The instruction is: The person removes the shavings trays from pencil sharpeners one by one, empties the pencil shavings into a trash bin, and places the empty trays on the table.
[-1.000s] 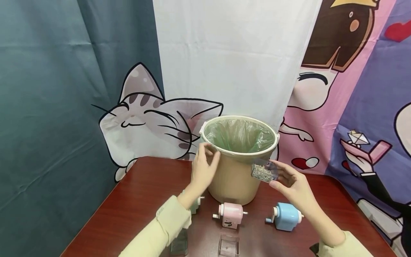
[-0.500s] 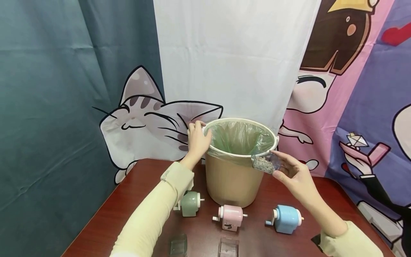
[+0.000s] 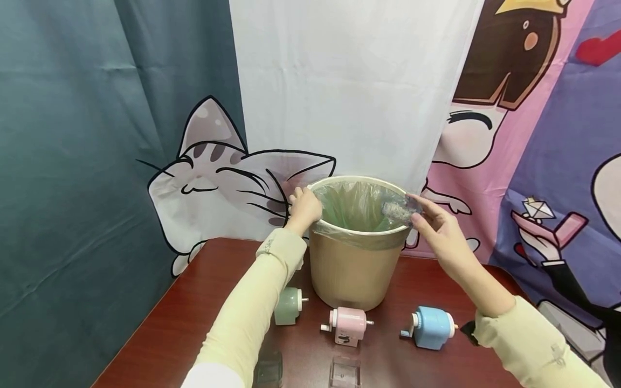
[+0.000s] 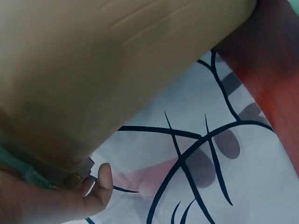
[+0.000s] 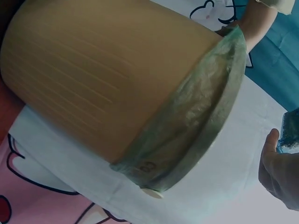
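Observation:
A beige trash can (image 3: 354,267) with a pale rim and a green plastic liner (image 3: 351,207) stands on the table. My left hand (image 3: 306,209) grips its left rim; in the left wrist view the fingers (image 4: 103,186) curl beside the edge. My right hand (image 3: 443,231) pinches a clear shavings drawer (image 3: 398,211) at the right side of the opening. Pale pencil shavings lie in the drawer. In the right wrist view the drawer (image 5: 290,130) is held clear of the rim, partly cut off by the frame edge.
On the red-brown table (image 3: 223,269) stand a green pencil sharpener (image 3: 288,307), a pink one (image 3: 350,326) and a blue one (image 3: 433,328). Two clear drawers lie in front: a dark one (image 3: 269,371) and a pale one (image 3: 345,373). A printed cloth (image 3: 359,97) hangs behind.
My left hand has moved from in front of the trash can up to its left rim and taken hold. My right hand has raised the shavings drawer from below the rim to the opening.

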### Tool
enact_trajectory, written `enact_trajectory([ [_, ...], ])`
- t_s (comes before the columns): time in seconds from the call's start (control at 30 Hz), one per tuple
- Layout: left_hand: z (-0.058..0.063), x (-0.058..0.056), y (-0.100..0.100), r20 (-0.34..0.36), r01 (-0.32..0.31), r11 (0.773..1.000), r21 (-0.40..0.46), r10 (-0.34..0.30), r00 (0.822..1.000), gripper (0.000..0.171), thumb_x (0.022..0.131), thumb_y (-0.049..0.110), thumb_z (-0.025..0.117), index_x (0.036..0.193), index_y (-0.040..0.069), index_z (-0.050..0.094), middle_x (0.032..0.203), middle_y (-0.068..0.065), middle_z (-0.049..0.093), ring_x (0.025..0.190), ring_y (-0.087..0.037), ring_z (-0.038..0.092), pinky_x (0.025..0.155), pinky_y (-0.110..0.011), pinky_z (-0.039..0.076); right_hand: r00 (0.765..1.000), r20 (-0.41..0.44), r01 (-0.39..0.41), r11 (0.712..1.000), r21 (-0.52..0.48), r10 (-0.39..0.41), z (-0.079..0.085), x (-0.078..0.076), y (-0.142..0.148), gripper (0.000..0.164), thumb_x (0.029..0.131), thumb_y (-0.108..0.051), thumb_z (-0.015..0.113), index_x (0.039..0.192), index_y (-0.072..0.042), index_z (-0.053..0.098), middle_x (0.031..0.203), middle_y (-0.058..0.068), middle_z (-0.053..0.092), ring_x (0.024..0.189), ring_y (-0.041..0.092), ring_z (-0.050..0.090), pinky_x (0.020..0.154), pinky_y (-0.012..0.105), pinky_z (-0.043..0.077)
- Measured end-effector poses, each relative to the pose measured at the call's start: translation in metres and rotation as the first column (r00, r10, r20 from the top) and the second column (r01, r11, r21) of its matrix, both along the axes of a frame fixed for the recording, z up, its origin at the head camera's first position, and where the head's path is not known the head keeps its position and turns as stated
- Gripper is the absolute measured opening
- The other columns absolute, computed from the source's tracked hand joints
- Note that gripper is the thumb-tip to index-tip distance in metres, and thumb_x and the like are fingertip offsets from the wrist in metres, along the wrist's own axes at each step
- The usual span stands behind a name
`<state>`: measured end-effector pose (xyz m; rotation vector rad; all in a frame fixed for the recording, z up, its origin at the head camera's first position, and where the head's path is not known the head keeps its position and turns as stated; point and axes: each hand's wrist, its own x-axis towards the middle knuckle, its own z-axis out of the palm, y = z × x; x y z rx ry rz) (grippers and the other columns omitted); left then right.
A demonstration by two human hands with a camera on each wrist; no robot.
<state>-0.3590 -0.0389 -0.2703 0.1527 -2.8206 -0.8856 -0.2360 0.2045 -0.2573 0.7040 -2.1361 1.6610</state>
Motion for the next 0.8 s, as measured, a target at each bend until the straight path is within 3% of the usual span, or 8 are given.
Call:
enact_trajectory([
  [0.27, 0.0, 0.0, -0.002, 0.008, 0.002, 1.0, -0.003, -0.002, 1.0, 0.04, 0.095, 0.02, 0.043, 0.127, -0.005, 0.041, 0.128, -0.024, 0.044, 0.118, -0.041, 0.044, 0.095, -0.046, 0.042, 0.994, 0.021, -0.101, 0.97, -0.22, 0.109, 0.032, -0.014, -0.01, 0.027, 0.098, -0.019, 0.048, 0.124, -0.012, 0.055, 0.102, -0.01, 0.065, 0.086, 0.002, 0.065, 0.083, 0.012, 0.048],
  [0.5, -0.005, -0.002, -0.001, 0.027, -0.017, 1.0, -0.014, 0.017, 0.999, 0.041, 0.093, 0.021, 0.045, 0.126, -0.004, 0.042, 0.124, -0.025, 0.051, 0.117, -0.04, 0.049, 0.094, -0.046, 0.043, 0.998, 0.052, -0.028, 0.966, -0.257, 0.043, 0.057, -0.045, -0.015, 0.017, 0.096, -0.019, 0.051, 0.112, -0.016, 0.057, 0.094, -0.009, 0.064, 0.078, 0.002, 0.064, 0.072, 0.011, 0.05],
  [0.6, -0.007, -0.009, -0.002, 0.037, -0.032, 0.999, -0.006, 0.032, 0.999, 0.042, 0.092, 0.021, 0.047, 0.126, -0.003, 0.043, 0.123, -0.025, 0.052, 0.116, -0.039, 0.05, 0.094, -0.045, 0.044, 1.0, 0.012, -0.023, 0.971, -0.239, 0.027, 0.064, -0.064, -0.019, 0.016, 0.095, -0.017, 0.049, 0.108, -0.014, 0.058, 0.094, -0.006, 0.062, 0.074, 0.004, 0.062, 0.076, 0.012, 0.05],
  [0.63, -0.013, -0.018, -0.002, 0.012, -0.047, 0.999, -0.024, 0.047, 0.999, 0.041, 0.09, 0.022, 0.047, 0.124, -0.002, 0.044, 0.12, -0.023, 0.054, 0.112, -0.037, 0.051, 0.09, -0.044, 0.046, 1.0, -0.001, -0.019, 0.975, -0.223, 0.019, 0.066, -0.07, -0.02, 0.018, 0.095, -0.017, 0.049, 0.11, -0.012, 0.058, 0.095, -0.006, 0.061, 0.074, 0.004, 0.062, 0.076, 0.013, 0.05],
  [0.8, -0.013, -0.022, -0.001, 0.008, -0.051, 0.998, -0.028, 0.051, 0.999, 0.04, 0.09, 0.022, 0.047, 0.123, -0.001, 0.045, 0.121, -0.022, 0.054, 0.112, -0.036, 0.051, 0.09, -0.043, 0.046, 0.997, -0.04, 0.063, 0.998, 0.015, -0.063, 0.073, -0.095, -0.02, 0.04, 0.095, -0.021, 0.049, 0.127, 0.003, 0.054, 0.1, -0.004, 0.061, 0.074, -0.002, 0.061, 0.078, 0.013, 0.048],
])
